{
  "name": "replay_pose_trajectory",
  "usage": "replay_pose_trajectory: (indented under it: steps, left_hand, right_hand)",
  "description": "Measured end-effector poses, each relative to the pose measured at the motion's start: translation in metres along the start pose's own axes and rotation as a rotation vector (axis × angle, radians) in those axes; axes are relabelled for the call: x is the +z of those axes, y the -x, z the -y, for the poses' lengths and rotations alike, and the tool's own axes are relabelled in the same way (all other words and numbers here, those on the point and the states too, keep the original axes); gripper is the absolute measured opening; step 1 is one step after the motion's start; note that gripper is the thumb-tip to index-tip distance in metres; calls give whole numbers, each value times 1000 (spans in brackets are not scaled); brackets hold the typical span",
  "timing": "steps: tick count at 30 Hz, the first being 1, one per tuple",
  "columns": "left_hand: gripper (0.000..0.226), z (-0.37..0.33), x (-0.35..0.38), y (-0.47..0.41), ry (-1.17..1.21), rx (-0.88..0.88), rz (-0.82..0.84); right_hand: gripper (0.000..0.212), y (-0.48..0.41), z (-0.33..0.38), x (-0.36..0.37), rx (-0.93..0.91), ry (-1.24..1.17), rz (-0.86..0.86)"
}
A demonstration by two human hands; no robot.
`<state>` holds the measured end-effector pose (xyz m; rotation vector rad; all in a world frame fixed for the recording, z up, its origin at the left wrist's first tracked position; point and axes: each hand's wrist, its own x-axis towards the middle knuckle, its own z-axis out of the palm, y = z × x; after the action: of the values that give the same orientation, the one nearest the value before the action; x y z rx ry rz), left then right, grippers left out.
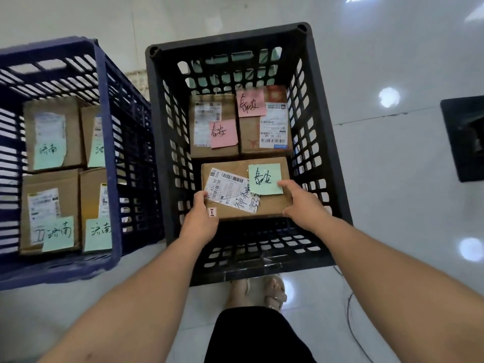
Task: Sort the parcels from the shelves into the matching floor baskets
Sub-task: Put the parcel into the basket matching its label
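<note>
A brown cardboard parcel (235, 205) with a white shipping label and a green handwritten note lies low inside the black floor basket (322, 106). My left hand (200, 218) grips its near left corner. My right hand (301, 203) grips its near right corner, thumb on the green note. Behind it in the same basket lie two more parcels with pink notes, one on the left (213, 127) and one on the right (264, 119).
A blue basket (107, 121) stands to the left, touching the black one, with several brown parcels bearing green notes. A black object (465, 137) sits on the glossy white floor at right. My feet (258, 290) and a thin cable (349, 318) are just behind the black basket.
</note>
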<state>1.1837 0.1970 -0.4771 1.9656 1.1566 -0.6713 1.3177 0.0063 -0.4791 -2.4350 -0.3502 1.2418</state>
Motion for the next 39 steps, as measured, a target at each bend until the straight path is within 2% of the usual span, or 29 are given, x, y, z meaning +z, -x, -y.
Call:
replay_pose_trajectory:
  steps: [7,12,22,28,33,39]
  left_hand:
    - [55,-1,13,-35,-73,-40,-65]
    - [57,-4,11,-27,-66,-43,-49]
    - [55,-50,-53,12,2,65,-106]
    - [52,-86,-99,-45,3,139,-194]
    - [42,-98,-106,-84,0,140,-257]
    - [65,-104,-99,-99,-77,136,-168]
  right_hand:
    - [68,-38,-2,13,-14,22,-42]
    - [68,-28,-2,14,6,7,-29]
    - [69,14,49,-56,-81,8,-96]
    - [69,-43,94,-96,-172,63,-165]
    - [71,-97,117,-100,-227,118,-202]
    - [76,-122,126,-99,-250,105,-219]
